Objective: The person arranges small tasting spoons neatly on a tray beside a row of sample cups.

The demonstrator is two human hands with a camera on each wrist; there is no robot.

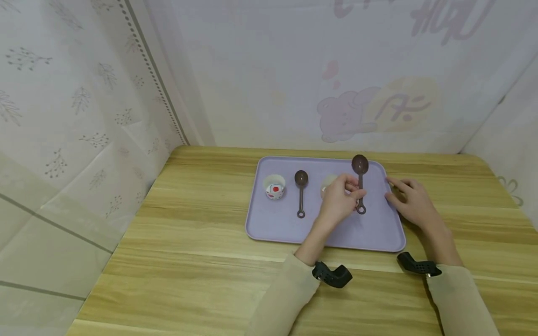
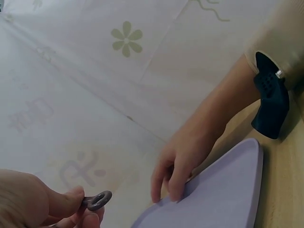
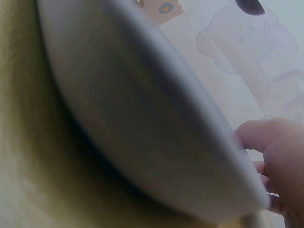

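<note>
In the head view, my left hand (image 1: 339, 198) pinches the handle of a dark brown measuring spoon (image 1: 360, 165) between thumb and fingers. The spoon's bowl points toward the back wall, above the right part of a lilac tray (image 1: 273, 231). The looped handle end shows beside the thumb in the left wrist view. My right hand (image 1: 414, 203) touches the tray's right rim with its fingertips, fingers loosely bent. A second brown measuring spoon (image 1: 300, 179) lies on the tray. To its left stands a small patterned cup (image 1: 274, 187); another pale cup (image 1: 327, 182) is partly hidden behind my left hand.
The tray rests on a wooden table (image 1: 189, 242), near its back edge. Patterned cloth (image 1: 252, 79) hangs behind the table and on the left side. Each wrist carries a black camera mount (image 1: 332, 274).
</note>
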